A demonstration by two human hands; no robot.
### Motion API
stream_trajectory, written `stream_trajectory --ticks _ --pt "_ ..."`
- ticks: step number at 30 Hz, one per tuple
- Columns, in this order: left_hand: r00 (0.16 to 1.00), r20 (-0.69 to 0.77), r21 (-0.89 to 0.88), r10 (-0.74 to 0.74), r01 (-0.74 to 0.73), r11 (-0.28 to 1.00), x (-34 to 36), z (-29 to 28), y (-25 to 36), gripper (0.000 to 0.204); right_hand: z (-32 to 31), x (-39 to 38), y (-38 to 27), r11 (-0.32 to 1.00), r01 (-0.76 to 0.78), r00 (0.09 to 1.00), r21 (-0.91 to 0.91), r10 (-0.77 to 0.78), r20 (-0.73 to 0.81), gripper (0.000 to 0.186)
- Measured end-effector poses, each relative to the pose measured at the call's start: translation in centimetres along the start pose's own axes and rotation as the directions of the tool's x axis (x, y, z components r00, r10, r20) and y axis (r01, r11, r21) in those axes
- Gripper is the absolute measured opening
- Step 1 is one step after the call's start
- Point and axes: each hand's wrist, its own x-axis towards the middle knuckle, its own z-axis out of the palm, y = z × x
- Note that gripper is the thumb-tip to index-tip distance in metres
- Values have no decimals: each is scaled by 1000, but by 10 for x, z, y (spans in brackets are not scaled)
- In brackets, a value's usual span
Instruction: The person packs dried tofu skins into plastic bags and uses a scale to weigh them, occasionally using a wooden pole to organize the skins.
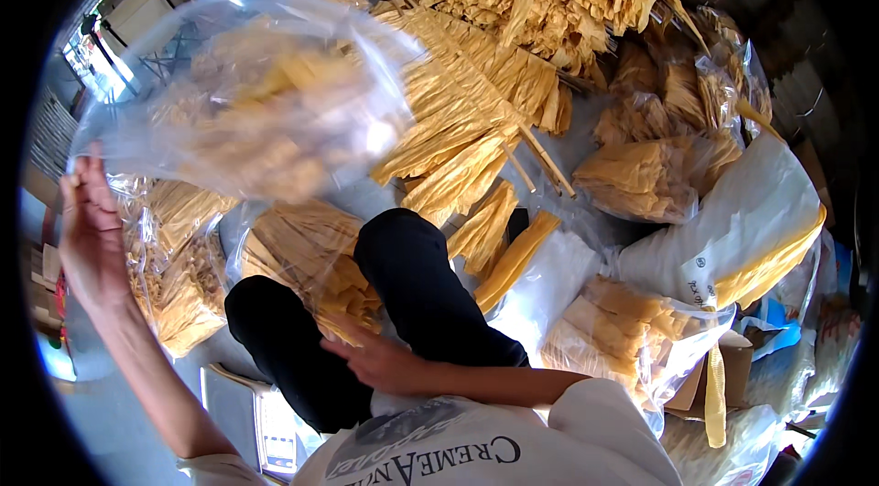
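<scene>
The left hand (90, 229) is raised at the left edge of the view, fingers extended and gripping the edge of a clear plastic bag (247, 101). The bag is lifted off the floor and held up in front of the person; it is blurred, and holds pale yellow dried sheets bunched in its middle.

The right hand (380, 360) lies low in the view, across the person's lap, fingers stretched out flat and apart. It holds nothing; its fingertips touch or nearly touch a second bag (302, 252) of the same yellow sheets, which sits between the person's knees (412, 275), clad in black trousers. Whether the fingertips press on that bag cannot be told.

A third bag (179, 275) of sheets lies just below the raised one, beside the left forearm. Loose yellow sheets on sticks (476, 110) spread across the middle of the view, well beyond the knees. Further filled bags (641, 179) lie to the right, and one (623, 330) near the right elbow. A white sack (751, 211) lies at the right.
</scene>
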Motion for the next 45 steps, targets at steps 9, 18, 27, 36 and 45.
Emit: stream_trajectory --ticks 9,18,27,36,45 --pt "960 -8 -45 -279 279 959 -61 101 -68 21 -47 -23 -8 994 -49 894 -101 -1 -447 71" --pt "968 106 322 -226 182 929 -72 111 -67 14 -37 -19 -18 988 95 943 -123 -129 -307 63" --pt "965 20 280 -263 247 928 -80 82 -67 17 -38 -18 -19 967 174 941 -185 -218 -259 49" --pt "954 -115 220 -276 295 930 -87 65 -68 16 -48 -9 -14 909 197 927 -367 -295 -232 50" --pt "896 -420 163 -143 230 959 -128 5 -65 16 -157 -92 173 767 -567 603 -300 139 -786 49"
